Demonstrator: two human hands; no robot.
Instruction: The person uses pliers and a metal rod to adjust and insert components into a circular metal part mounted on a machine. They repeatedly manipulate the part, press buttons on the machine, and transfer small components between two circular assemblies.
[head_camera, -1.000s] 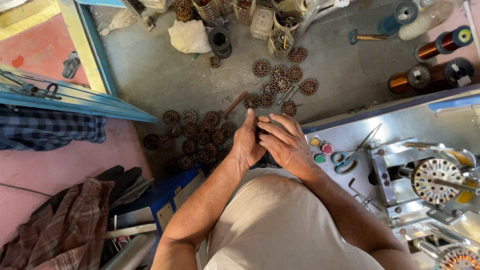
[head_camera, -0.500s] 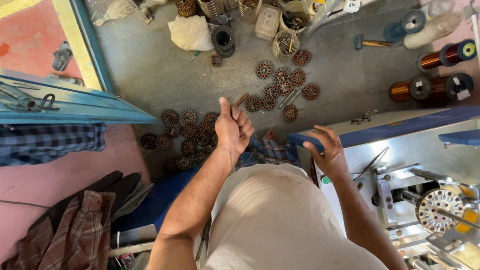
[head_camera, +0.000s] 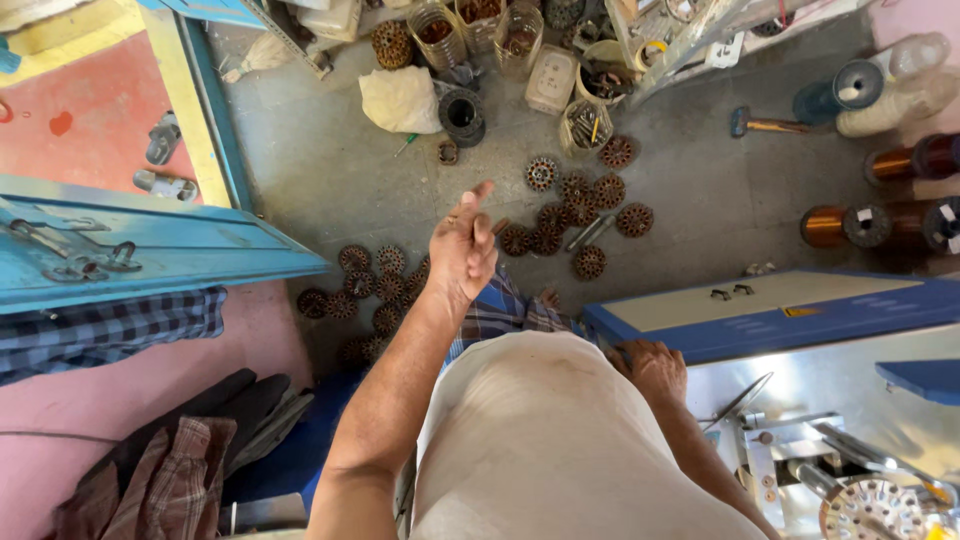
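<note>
Head view, looking straight down past the person's pale shirt to a concrete floor (head_camera: 330, 180).

Left hand (head_camera: 463, 245): raised out in front at the end of a bare forearm, above the floor, palm turned sideways, index finger stretched forward, the other fingers loosely curled. It holds nothing and touches nothing. Directly beyond and below it lie the wound stator cores (head_camera: 575, 215), round toothed discs with reddish-brown copper windings, scattered flat on the floor in a loose cluster. A second cluster of the same cores (head_camera: 365, 290) lies to the left, nearer the blue door (head_camera: 150, 250). Lying flat, they cannot roll and can be picked out one by one.

Right hand (head_camera: 652, 368): lowered, palm down on the near edge of the blue-topped bench (head_camera: 770, 315), fingers bent over the lip, probably for support. Whether anything is pinched under it I cannot tell; nothing shows.

On the bench, lower right: a metal winding machine (head_camera: 800, 470) with a shiny slotted disc (head_camera: 868, 510) mounted on it.

Far right: spools of copper wire (head_camera: 860, 225) lying on their sides, close to the machine. A hammer (head_camera: 765, 125) lies above them. A white cloth bag (head_camera: 400, 98) and wire-mesh containers (head_camera: 435, 30) of parts stand along the far edge.
</note>
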